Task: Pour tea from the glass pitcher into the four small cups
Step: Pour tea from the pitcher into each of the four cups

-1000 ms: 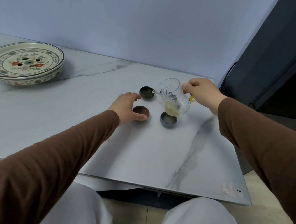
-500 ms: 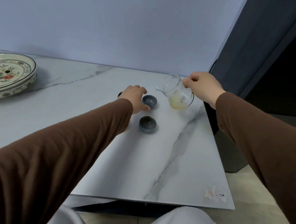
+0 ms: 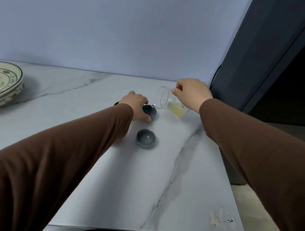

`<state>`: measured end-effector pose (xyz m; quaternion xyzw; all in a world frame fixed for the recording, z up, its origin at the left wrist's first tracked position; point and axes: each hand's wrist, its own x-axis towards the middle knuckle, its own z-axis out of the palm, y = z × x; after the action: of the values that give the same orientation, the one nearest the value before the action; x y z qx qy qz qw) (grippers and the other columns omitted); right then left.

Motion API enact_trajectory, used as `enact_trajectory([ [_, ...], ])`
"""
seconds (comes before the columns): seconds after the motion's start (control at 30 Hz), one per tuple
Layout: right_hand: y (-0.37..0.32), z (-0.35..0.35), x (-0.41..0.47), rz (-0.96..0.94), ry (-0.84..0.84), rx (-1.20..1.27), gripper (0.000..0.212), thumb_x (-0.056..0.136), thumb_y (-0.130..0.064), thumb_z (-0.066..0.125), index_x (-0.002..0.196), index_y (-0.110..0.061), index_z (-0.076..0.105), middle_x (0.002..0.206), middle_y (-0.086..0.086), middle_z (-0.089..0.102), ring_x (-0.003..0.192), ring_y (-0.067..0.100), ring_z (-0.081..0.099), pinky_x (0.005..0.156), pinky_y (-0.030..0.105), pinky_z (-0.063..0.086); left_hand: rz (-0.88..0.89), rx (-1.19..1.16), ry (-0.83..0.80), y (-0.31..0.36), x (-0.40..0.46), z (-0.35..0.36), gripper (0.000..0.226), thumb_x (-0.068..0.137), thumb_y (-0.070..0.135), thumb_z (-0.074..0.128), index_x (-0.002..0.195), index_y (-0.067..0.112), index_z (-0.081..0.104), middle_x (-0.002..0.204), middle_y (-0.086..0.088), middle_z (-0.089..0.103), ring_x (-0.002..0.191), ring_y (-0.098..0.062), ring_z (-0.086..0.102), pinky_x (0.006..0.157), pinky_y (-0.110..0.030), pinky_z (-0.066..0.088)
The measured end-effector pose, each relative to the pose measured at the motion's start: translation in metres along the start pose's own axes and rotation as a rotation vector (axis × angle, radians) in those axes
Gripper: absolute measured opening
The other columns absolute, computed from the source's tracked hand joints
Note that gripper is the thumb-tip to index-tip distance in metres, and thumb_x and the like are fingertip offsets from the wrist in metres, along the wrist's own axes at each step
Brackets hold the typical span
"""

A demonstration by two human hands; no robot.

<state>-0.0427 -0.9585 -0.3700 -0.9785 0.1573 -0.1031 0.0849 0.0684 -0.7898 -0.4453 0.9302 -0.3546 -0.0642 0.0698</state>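
We see two hands, one pitcher, three cups, one plate, one table.

Landmark: the far cup (image 3: 150, 110), dark grey, standing on the table (image 3: 169, 175).

Right hand (image 3: 191, 93) holds the pitcher (image 3: 168, 103) just right of the far cup, lifted off the table. Fingers are curled and pinched at the pitcher's upper side; the handle itself is hidden by the hand. The pitcher is tipped hard left, its spout right at the far cup's right rim. Pale yellow tea sits pooled in the pitcher's lower right side. We can't tell whether a stream is running.

Left hand (image 3: 135, 105) is on the left side of the far cup, fingers wrapped loosely round its wall, thumb touching the near side. It's steadying the cup, not lifting it.

Near cup (image 3: 145, 138), also dark grey, stands straight in front of the far cup, apart from it, nobody touching it. Its inside looks glossy; the fill level isn't readable.

A third cup (image 3: 116, 103) shows only as a dark edge just left of the far cup, behind the left hand. A fourth isn't visible; the left arm covers that area.

Plate (image 3: 0, 83), patterned, sits well left of the far cup, cut off by the frame edge.

Both sleeves are brown.
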Motion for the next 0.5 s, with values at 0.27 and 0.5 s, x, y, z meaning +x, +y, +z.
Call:
enact_trajectory([
  [0.27,-0.020,0.005,0.015,-0.128,0.038,-0.199,0.017,0.096,-0.030,0.048,0.086,-0.018,0.055,0.090,0.003,0.062,0.082,0.027,0.051,0.068,0.032,0.034,-0.033,-0.084,0.014,-0.006,0.003,0.004,0.063,0.069,0.051,0.074,0.125,0.025,0.059,0.110,-0.004,0.065,0.118,-0.023,0.042,0.094,-0.038,0.045],
  [0.5,-0.036,0.004,0.020,-0.207,0.051,-0.307,0.014,0.094,-0.025,0.049,0.086,-0.015,0.055,0.094,0.007,0.065,0.079,0.028,0.050,0.065,0.033,0.034,-0.044,-0.133,0.024,-0.008,0.000,0.006,0.062,0.069,0.050,0.076,0.124,0.026,0.060,0.111,-0.006,0.062,0.119,-0.022,0.042,0.095,-0.038,0.045],
])
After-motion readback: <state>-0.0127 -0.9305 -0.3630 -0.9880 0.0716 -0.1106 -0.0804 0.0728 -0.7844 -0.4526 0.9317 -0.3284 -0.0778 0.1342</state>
